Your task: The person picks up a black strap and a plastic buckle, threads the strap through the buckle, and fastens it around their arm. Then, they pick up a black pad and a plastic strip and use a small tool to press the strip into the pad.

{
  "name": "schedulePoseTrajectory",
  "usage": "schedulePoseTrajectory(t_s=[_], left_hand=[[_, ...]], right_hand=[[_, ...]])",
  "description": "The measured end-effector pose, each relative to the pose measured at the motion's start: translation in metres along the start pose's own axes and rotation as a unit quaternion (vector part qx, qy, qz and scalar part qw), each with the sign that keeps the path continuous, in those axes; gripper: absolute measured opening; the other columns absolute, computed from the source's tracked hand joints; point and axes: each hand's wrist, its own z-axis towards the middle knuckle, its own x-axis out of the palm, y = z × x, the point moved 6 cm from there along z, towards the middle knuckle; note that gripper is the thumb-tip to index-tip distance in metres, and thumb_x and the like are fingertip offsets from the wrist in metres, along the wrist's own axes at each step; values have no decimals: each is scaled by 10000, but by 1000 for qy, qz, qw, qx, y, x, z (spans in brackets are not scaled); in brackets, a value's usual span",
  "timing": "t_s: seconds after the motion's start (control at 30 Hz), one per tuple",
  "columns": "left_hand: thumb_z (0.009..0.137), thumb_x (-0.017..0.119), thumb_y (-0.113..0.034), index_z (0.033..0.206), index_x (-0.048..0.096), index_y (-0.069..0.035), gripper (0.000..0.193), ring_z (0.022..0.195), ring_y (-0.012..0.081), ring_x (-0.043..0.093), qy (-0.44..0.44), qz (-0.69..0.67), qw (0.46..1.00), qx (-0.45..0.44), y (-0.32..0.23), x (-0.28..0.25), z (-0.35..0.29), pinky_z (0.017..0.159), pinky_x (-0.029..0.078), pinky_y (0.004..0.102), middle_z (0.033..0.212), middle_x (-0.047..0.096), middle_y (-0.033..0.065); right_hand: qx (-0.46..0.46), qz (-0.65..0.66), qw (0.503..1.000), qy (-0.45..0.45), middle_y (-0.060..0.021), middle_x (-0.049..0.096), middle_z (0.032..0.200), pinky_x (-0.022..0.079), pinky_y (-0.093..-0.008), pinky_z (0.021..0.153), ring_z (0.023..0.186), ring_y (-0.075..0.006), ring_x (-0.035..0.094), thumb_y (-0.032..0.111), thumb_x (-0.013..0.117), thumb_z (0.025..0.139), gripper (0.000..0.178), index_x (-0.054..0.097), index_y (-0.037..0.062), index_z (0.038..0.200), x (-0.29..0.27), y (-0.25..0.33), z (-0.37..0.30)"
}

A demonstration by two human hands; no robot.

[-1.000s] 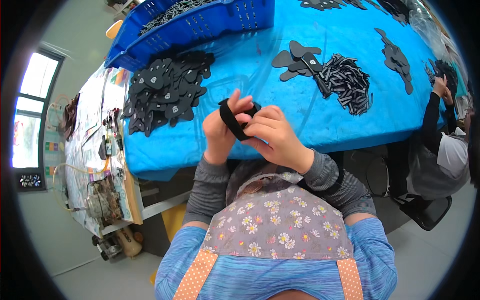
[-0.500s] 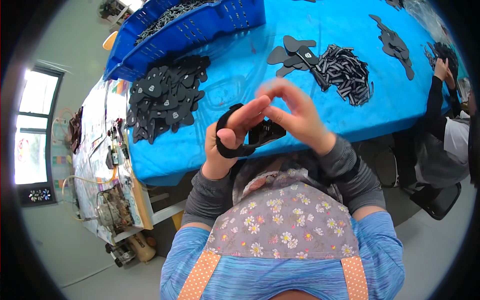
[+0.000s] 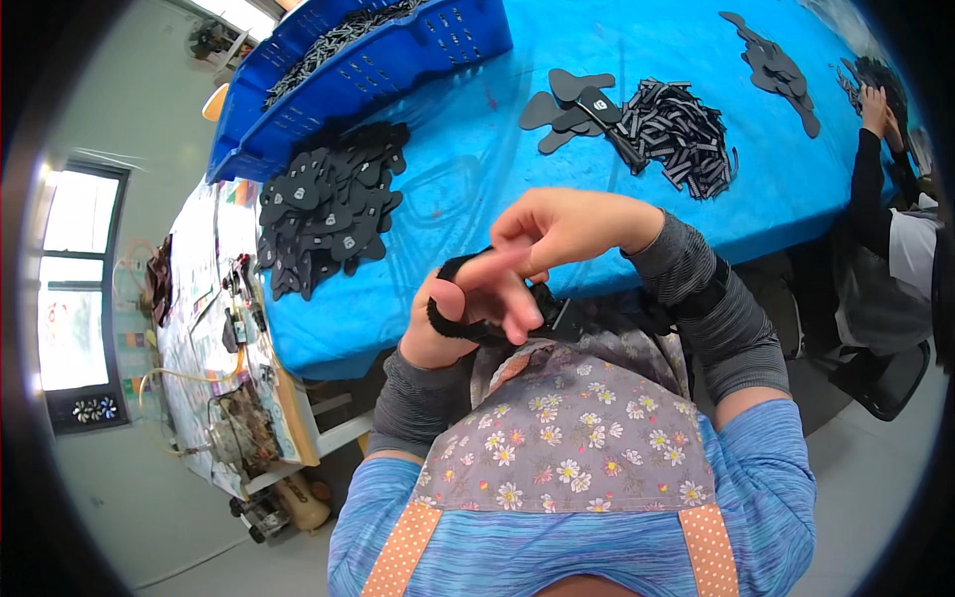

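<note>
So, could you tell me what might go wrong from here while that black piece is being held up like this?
The black strap piece is gripped between the left hand and right hand off the blue table, above the lap, so a slip would likely drop it toward the floor. The right forearm hangs near the pile of small black strips and could perhaps scatter them when it reaches back.

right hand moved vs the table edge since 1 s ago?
Yes. The right hand sat lower than the left hand over the blue table's near edge before; now it is raised above the left one, fingers pointing down-left across the black piece.
</note>
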Motion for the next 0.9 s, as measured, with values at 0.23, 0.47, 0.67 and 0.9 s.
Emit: schedulePoseTrajectory(t_s=[0.23, 0.47, 0.67, 0.9], left_hand=[[751, 532, -640, 1409, -153, -86, 1100, 610, 136, 494, 181, -72, 967, -165, 4, 44, 5, 563, 411, 218, 754, 544, 121], [469, 851, -374, 1370, -273, -200, 1452, 707, 138, 487, 345, -146, 921, -110, 12, 92, 25, 634, 444, 266, 877, 519, 119], [794, 688, -371, 1420, 67, -15, 952, 657, 89, 450, 260, -155, 926, -227, 28, 105, 58, 601, 386, 218, 782, 494, 44], [802, 682, -177, 1094, 584, -48, 334, 734, 81, 574, 153, 99, 983, 32, -49, 99, 132, 639, 450, 203, 782, 621, 31]], right_hand=[[-67, -82, 990, 97, -44, 616, 723, 438, -297, 591, 662, -122, 529, 164, 572, 816, 196, 637, 4, 909, 28, 5, 8], [-35, 79, 996, 2, -71, 648, 811, 482, -294, 742, 810, -147, 602, 208, 660, 793, 216, 652, 35, 923, 43, -53, 19], [51, 150, 980, -122, -68, 644, 865, 482, -298, 758, 827, -140, 597, 179, 648, 807, 206, 645, 47, 965, 33, -57, 19], [-87, 165, 951, -246, -36, 629, 913, 485, -253, 722, 815, -99, 584, 105, 594, 844, 202, 619, 31, 1030, 2, -17, 5]])
